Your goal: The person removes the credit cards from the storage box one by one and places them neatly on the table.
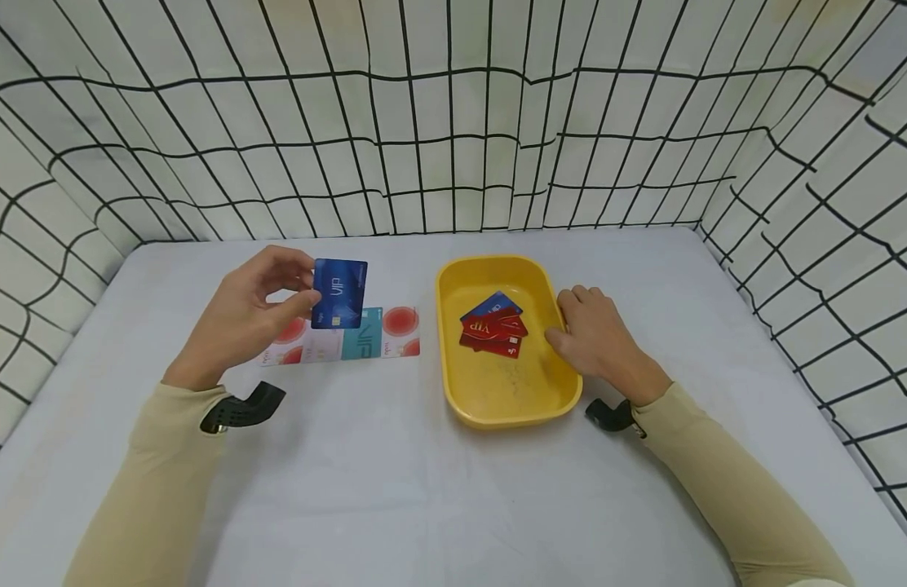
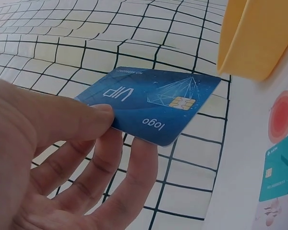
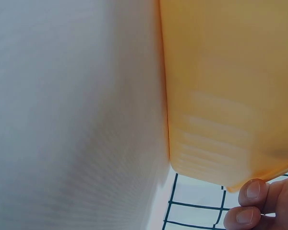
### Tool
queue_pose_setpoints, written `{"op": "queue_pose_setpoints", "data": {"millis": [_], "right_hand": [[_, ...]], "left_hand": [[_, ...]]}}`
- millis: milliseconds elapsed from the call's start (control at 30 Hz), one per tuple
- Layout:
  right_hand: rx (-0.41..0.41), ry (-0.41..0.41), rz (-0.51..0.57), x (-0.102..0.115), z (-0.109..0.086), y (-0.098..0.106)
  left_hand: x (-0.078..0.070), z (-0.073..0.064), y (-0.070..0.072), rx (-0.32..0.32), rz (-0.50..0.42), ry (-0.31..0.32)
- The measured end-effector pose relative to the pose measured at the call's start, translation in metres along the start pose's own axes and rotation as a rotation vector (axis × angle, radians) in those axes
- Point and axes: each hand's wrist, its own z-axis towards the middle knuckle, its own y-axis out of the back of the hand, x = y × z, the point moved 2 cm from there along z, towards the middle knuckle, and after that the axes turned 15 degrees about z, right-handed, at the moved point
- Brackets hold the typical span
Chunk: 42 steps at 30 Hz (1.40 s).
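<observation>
My left hand [image 1: 241, 306] pinches a blue VIP card [image 1: 339, 293] between thumb and fingers, raised over the left part of the table. The left wrist view shows the card's gold chip [image 2: 182, 103] and white lettering, with the thumb on its near edge. My right hand [image 1: 600, 338] grips the right rim of a yellow tray [image 1: 512, 399], thumb at the inner side. In the tray lie several red cards [image 1: 490, 326], overlapping, and a blue card [image 1: 506, 302] partly under them.
A row of cards lies on the white table [image 1: 351, 473] beneath and beside the left hand: a teal card [image 1: 362, 342], a card with red circles [image 1: 400, 330] and others partly covered. A black-lined grid cloth [image 1: 424, 122] rises behind and at both sides.
</observation>
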Motion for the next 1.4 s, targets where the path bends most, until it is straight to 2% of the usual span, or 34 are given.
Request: {"op": "queue_pose_setpoints", "data": {"millis": [200, 367, 600, 833, 1200, 1400], "right_hand": [[0.001, 0.002, -0.001, 0.0, 0.0, 0.0], [0.004, 0.009, -0.003, 0.0, 0.0, 0.001], [0.014, 0.0, -0.003, 0.0, 0.0, 0.001], [0.013, 0.0, -0.005, 0.0, 0.0, 0.002], [0.014, 0.005, 0.004, 0.0, 0.0, 0.003], [0.012, 0.01, 0.012, 0.0, 0.0, 0.003]], "left_hand": [[0.015, -0.002, 0.002, -0.03, -0.003, 0.041], [0.029, -0.002, 0.003, -0.019, -0.01, 0.128], [0.046, -0.001, 0.004, -0.028, -0.104, 0.187], [0.066, -0.001, 0.006, -0.027, -0.123, 0.25], [0.097, -0.002, 0.008, 0.022, -0.046, 0.373], [0.113, -0.005, 0.011, 0.051, -0.108, 0.406]]}}
